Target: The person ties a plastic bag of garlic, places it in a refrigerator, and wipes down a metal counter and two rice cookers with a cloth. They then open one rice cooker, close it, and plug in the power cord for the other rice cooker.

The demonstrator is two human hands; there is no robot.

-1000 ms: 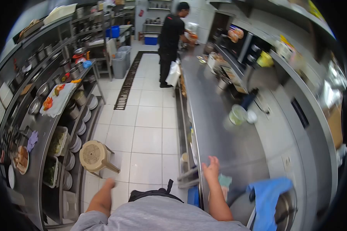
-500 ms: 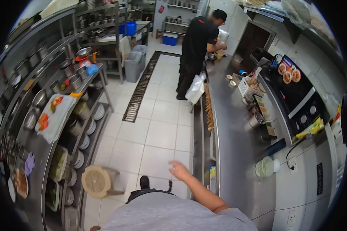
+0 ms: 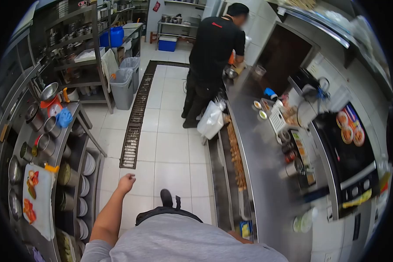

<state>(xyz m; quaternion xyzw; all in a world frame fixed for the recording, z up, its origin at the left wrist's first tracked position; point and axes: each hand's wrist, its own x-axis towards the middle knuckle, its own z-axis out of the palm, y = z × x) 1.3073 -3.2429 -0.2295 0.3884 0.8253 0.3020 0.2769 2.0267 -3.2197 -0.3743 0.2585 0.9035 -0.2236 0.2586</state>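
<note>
Tiled kitchen aisle point(image 3: 170, 144): one free left hand point(image 3: 126, 182), one co-worker point(image 3: 212, 52), two bins point(image 3: 122, 86)

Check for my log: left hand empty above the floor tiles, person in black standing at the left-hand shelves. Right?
No. Head view: the person in black stands at the right-hand steel counter; the left hand is empty above the floor tiles.

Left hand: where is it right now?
Head view, lower left: the left hand hangs over the tiled floor, holding nothing, right of the stacked plates and just below the near end of the floor drain.
</note>
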